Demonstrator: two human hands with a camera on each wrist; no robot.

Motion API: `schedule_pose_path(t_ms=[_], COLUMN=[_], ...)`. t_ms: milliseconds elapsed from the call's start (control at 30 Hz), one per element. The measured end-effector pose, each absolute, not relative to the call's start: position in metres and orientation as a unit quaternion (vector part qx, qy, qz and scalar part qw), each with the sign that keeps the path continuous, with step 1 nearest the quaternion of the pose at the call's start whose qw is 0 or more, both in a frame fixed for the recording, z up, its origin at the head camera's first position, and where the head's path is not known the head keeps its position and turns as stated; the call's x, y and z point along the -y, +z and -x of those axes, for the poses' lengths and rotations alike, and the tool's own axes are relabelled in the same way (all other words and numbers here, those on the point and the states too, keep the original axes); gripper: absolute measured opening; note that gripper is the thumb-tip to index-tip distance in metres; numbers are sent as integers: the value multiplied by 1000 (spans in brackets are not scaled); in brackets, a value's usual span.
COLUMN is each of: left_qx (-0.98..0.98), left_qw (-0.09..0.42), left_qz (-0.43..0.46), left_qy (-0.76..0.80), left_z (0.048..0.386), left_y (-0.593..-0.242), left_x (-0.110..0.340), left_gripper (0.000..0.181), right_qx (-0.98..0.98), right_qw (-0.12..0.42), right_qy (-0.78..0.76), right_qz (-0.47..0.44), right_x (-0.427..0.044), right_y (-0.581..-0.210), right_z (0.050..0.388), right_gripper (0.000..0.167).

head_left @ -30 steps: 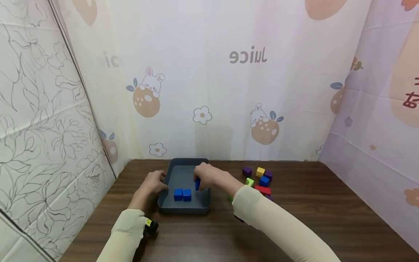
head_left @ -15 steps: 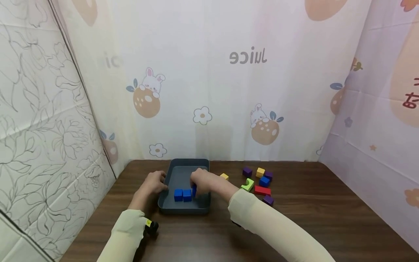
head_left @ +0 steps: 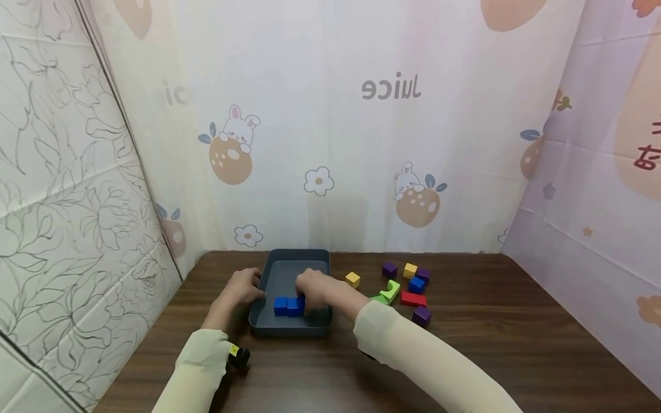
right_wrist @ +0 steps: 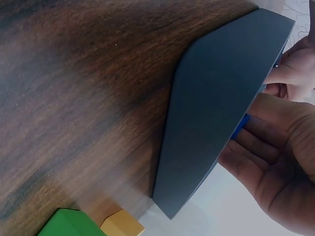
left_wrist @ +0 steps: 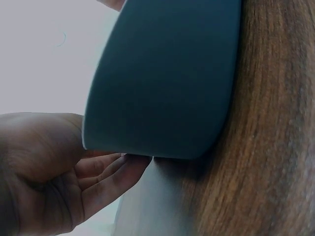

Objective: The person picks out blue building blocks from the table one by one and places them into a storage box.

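Observation:
In the dark grey tray, two blue cubes stand side by side in the front half. The right hand reaches over the tray's right side and pinches another blue block at the right of the pair, mostly covered by the fingers. In the right wrist view a bit of blue shows between that hand's fingers and the rim. At the tray's left wall the left hand holds the rim; in the left wrist view its fingers lie against the wall.
Right of the tray lie a yellow cube, green pieces, a red block, a purple cube and, further back, purple, yellow and blue cubes. Patterned curtains stand behind the wooden table.
The right hand has moved left and slightly forward with its blue block, which is now up against the pair. The left hand and tray have stayed put.

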State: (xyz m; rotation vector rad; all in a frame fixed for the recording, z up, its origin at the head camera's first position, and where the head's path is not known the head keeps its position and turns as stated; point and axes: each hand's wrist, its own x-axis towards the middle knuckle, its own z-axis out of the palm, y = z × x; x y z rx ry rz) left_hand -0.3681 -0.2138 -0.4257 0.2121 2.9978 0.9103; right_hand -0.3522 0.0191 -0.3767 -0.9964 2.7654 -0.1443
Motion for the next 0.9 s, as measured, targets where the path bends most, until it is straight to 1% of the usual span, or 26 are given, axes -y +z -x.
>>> schedule_pose_path(t_ms=[367, 733, 900], left_qx=[-955, -957, -951], left_qw=[7, 5, 10], left_qz=[-62, -60, -54], left_qy=[291, 283, 303], left_z=[369, 369, 368], left_y=[-426, -427, -428], left_x=[214, 214, 214], left_gripper=[47, 49, 48], right_qx=[-937, -938, -939], right_qw=[102, 98, 96], right_qy=[-47, -44, -42], right_qz=[330, 330, 328], right_x=[-16, -14, -13], right_y=[-382, -385, -386], right_z=[354, 354, 353], right_gripper=[28, 28, 28])
